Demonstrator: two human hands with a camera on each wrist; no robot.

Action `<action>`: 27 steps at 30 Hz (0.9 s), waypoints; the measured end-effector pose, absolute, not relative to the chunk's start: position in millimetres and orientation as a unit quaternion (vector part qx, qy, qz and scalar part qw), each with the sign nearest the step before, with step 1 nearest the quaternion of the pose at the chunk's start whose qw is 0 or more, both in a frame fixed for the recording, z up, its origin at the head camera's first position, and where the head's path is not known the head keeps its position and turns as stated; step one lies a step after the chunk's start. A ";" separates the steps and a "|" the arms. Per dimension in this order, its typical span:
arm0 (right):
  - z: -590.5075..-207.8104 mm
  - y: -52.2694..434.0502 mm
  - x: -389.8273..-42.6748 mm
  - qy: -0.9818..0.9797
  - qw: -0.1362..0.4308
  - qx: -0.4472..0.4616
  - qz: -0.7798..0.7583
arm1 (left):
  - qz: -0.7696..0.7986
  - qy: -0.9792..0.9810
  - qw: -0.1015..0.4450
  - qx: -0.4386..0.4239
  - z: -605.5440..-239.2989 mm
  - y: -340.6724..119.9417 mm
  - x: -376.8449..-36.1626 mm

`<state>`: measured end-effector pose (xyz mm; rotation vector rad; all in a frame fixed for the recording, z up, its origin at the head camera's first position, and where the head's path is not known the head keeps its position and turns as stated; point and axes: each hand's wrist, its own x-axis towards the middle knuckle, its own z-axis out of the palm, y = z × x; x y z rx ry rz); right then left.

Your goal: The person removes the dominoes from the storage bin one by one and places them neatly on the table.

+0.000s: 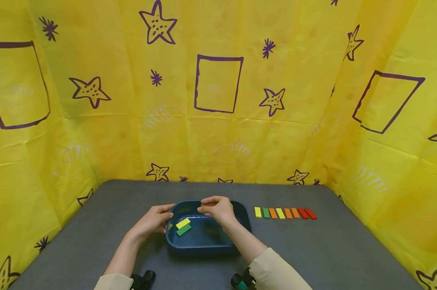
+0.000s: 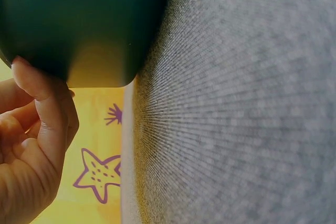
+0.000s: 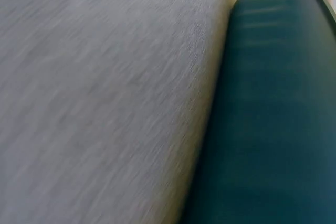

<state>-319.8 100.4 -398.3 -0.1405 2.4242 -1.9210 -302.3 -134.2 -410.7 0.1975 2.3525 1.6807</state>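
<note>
Two hands' grip on the blue tub (image 1: 244, 219) (grey table (image 1: 349, 249); yellow starry walls (image 1: 106, 133)).

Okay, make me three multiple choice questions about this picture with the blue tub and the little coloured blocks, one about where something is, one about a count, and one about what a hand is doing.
1. Where does the row of blocks lie?
A. On the grey table, to the right of the blue tub
B. Inside the tub
C. To the left of the tub

2. How many blocks are in that row?
A. Four
B. Seven
C. Ten

3. What is the left hand doing?
A. Resting flat on the table, away from the tub
B. Holding a red block in the air
C. Touching the tub's left rim

Answers: 1 A, the row sits on the table right of the tub. 2 B, it reads yellow, green, orange, yellow, orange, red, red. 3 C, its fingers lie against the rim, near the yellow block and green block inside.
</note>
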 end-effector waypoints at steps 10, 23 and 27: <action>-399.6 78.3 -330.0 0.799 0.086 -0.049 -0.593 | 0.577 0.805 0.122 0.064 -410.3 -135.4 -303.7; -413.7 72.8 -330.6 0.798 0.156 -0.069 -0.578 | 0.579 0.802 0.122 0.085 -409.5 -137.2 -302.0; -415.4 72.0 -328.7 0.805 0.167 -0.080 -0.563 | 0.581 0.799 0.125 0.090 -410.4 -137.9 -302.2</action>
